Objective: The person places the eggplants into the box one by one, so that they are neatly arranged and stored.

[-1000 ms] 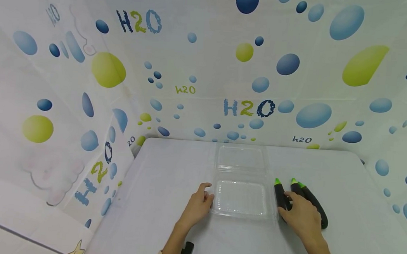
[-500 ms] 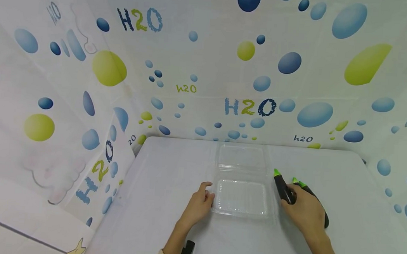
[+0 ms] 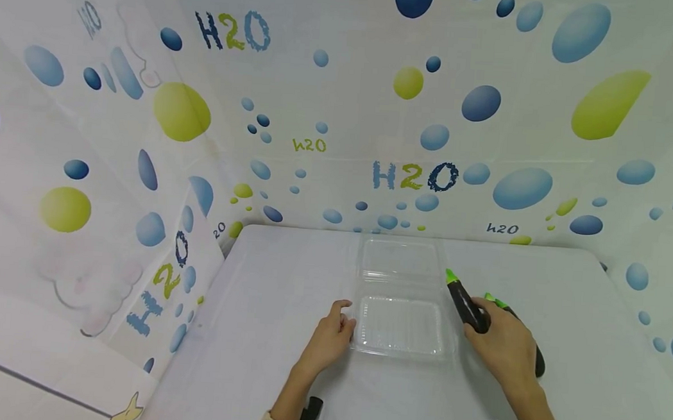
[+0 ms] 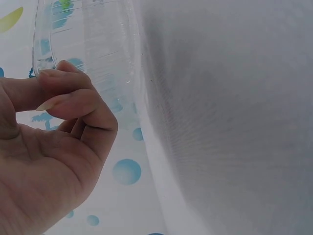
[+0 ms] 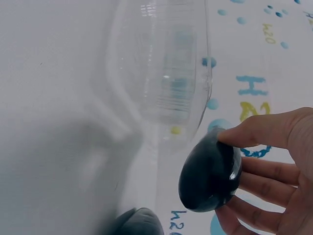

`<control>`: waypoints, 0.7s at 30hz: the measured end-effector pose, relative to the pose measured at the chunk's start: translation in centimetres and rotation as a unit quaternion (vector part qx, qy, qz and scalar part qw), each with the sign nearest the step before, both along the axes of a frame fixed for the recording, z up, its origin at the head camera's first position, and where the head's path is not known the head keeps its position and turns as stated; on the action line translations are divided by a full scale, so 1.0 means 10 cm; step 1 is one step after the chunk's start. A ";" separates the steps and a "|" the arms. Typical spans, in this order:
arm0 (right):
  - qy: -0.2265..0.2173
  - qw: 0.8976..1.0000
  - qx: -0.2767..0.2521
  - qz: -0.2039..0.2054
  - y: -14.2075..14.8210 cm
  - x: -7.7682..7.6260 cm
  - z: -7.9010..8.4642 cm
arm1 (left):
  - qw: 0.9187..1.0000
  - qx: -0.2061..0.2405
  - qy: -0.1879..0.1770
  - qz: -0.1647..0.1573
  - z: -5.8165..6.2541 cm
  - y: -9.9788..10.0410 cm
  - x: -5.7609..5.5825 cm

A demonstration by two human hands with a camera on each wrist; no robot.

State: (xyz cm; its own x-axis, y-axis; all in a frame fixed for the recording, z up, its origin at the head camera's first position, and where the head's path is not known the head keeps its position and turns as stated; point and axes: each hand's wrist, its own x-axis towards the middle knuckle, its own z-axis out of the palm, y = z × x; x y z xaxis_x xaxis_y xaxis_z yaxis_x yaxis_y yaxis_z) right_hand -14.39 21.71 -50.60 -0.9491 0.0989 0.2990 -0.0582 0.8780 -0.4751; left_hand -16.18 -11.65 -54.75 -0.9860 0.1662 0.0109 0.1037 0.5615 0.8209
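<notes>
fingers (image 5: 270, 170) of right hand (image 3: 502, 344) pinch | eggplant (image 3: 465, 304) | glossy black, elongated, green-tipped

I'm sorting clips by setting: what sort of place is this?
Probably a makeshift indoor recording booth: printed sheeting with bubbles and H2O lettering lines the back and sides, a white-covered table holds a clear plastic container, and black wrist devices show below.

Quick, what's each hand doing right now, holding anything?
Left hand: fingers curled beside the clear box; whether it grips it cannot be told.
Right hand: closed, holding an eggplant.
</notes>
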 end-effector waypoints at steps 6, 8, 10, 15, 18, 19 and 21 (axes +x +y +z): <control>0.021 1.000 -0.002 0.009 -0.04 -0.02 0.04 | 1.000 0.004 -0.001 0.000 -0.01 0.00 0.00; 0.026 1.000 -0.001 0.013 -0.04 -0.03 0.05 | 1.000 0.004 0.000 -0.001 -0.01 0.00 0.00; 0.028 0.999 0.000 0.017 -0.05 -0.03 0.07 | 1.000 0.005 0.000 -0.001 -0.01 0.00 0.00; 0.027 0.999 0.005 0.033 -0.05 -0.05 0.12 | 1.000 0.007 0.002 -0.001 -0.02 0.00 0.00; 0.019 0.999 0.006 0.046 -0.06 -0.07 0.15 | 1.000 0.008 0.006 -0.002 -0.02 0.00 0.00; 0.015 0.999 0.006 0.049 -0.06 -0.07 0.16 | 1.000 0.007 0.007 -0.002 -0.03 0.00 0.00; 0.009 0.998 0.008 0.054 -0.08 -0.09 0.18 | 1.000 0.007 0.007 -0.002 -0.03 0.00 0.00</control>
